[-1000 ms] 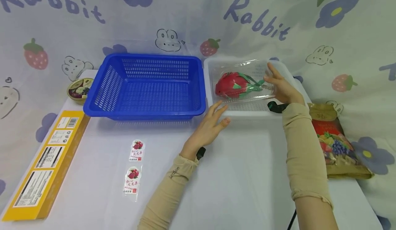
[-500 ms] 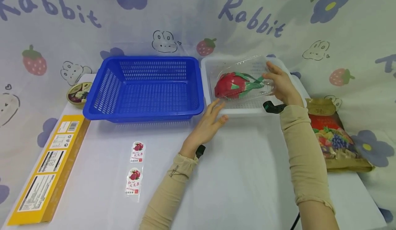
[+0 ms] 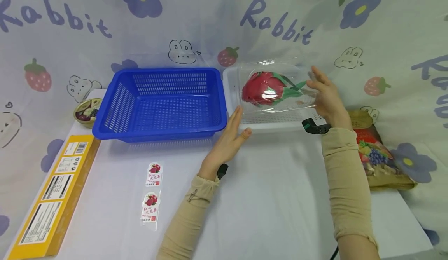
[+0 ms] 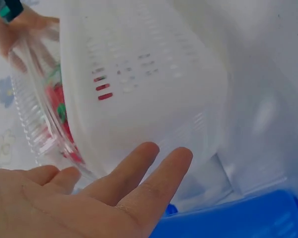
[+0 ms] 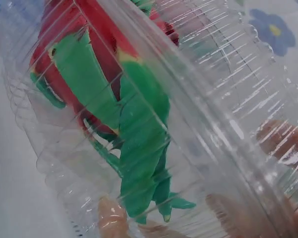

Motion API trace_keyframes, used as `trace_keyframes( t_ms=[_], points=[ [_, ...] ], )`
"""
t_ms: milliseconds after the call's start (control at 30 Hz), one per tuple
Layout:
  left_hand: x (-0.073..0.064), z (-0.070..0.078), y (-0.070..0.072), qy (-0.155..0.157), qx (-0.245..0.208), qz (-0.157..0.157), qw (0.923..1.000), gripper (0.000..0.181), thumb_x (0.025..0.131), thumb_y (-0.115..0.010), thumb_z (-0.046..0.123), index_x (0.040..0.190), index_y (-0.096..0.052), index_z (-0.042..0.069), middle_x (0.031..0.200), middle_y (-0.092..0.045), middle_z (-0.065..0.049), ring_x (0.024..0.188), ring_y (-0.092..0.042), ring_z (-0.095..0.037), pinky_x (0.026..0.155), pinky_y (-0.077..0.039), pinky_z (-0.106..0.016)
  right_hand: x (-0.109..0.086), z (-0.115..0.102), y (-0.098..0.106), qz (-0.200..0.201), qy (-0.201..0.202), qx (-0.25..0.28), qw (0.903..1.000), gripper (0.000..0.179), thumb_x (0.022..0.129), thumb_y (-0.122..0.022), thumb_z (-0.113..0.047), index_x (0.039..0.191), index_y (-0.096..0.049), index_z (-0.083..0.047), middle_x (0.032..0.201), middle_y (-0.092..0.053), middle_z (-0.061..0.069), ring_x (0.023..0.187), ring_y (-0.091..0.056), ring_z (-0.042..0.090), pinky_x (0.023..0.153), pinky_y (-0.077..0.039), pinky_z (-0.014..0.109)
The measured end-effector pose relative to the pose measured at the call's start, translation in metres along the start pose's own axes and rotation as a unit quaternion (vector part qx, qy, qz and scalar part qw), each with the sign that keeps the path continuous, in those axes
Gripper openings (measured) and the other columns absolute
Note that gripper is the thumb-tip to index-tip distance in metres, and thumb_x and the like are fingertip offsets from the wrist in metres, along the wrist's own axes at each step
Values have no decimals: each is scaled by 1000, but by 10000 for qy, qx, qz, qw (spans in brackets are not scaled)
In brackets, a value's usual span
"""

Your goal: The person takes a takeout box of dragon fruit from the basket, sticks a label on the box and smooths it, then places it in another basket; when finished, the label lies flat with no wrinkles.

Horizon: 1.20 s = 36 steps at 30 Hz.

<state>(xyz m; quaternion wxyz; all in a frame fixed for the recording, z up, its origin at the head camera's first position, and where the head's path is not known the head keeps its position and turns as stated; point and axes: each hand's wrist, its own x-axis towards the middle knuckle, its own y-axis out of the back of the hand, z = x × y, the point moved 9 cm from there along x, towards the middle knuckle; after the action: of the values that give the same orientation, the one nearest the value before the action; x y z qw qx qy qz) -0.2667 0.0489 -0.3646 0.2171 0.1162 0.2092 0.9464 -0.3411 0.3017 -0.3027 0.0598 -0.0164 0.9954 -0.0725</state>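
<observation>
Right of centre in the upper half of the head view, here's the clear plastic box (image 3: 297,71) over the white basket (image 3: 269,127), with the dragon fruit (image 3: 267,89) inside, red body to the left, green tips to the right! The right hand (image 3: 329,98) has the box's right end, its grip clamped there, fingers showing through the plastic in the right wrist view. Over at the lower left corner, the left hand (image 3: 226,141) comes up with fingers straight, its grip apart and pinching nothing; whether the fingertips touch the plastic is hard to tell. This box looks light and thin-walled, springy enough to dent under a hard squeeze, and that glossy surface is probably slippery. The ribbed walls ought to give some purchase. The fruit looks firm, perhaps a model, and could slide if the box tips. So the sound hold seems to be both short ends, thumbs on the rims, fingers spread low beneath the base, pressure gentle and even.
</observation>
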Motion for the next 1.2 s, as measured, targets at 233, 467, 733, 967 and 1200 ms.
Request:
trace_keyframes(
  t_ms=[233, 467, 733, 967, 1200],
  points=[
    [-3, 4, 13, -21, 93, 152, 9998, 108, 75, -18, 88, 157, 7, 22, 165, 2, -3, 152, 1, -33, 118, -12, -61, -13, -4, -11, -196, 219, 302, 9991, 66, 101, -47, -11, 155, -17, -34, 164, -1, -12, 149, -7, 36, 72, -57, 35],
    [-9, 10, 30, 71, 217, 284, 9993, 100, 75, -20, 87, 155, 9, 34, 165, 2, 2, 147, -24, -38, 108, -28, -68, -28, -8, -24, -157, 650, 494, 9965, 64, 100, -50, -9, 154, -24, -31, 163, -10, -6, 140, -24, 34, 72, -58, 36],
    [-13, 21, 63, -186, 325, 873, 9955, 104, 76, -23, 87, 157, 5, 27, 165, -1, -1, 151, -13, -32, 113, -22, -64, -42, -3, -53, -554, 1037, 1201, 9858, 62, 99, -48, -4, 154, -26, -24, 160, -14, 4, 125, -42, 27, 73, -60, 37],
    [-11, 28, 85, -544, -75, 1302, 9900, 108, 76, -30, 86, 157, 1, 22, 165, -1, -3, 152, -9, -30, 115, -23, -60, -56, 3, -69, -470, 1183, 1265, 9838, 62, 100, -45, -3, 154, -27, -25, 162, -12, 5, 129, -40, 31, 75, -60, 35],
    [-18, 33, 108, -1291, -810, 2048, 9669, 102, 85, -39, 76, 157, -8, 11, 164, -6, -7, 152, -6, -22, 119, -19, -56, -73, 15, -94, -434, 1121, 1052, 9872, 58, 102, -37, -5, 155, -22, -25, 162, -12, 2, 140, -26, 39, 82, -58, 33]
  ],
)
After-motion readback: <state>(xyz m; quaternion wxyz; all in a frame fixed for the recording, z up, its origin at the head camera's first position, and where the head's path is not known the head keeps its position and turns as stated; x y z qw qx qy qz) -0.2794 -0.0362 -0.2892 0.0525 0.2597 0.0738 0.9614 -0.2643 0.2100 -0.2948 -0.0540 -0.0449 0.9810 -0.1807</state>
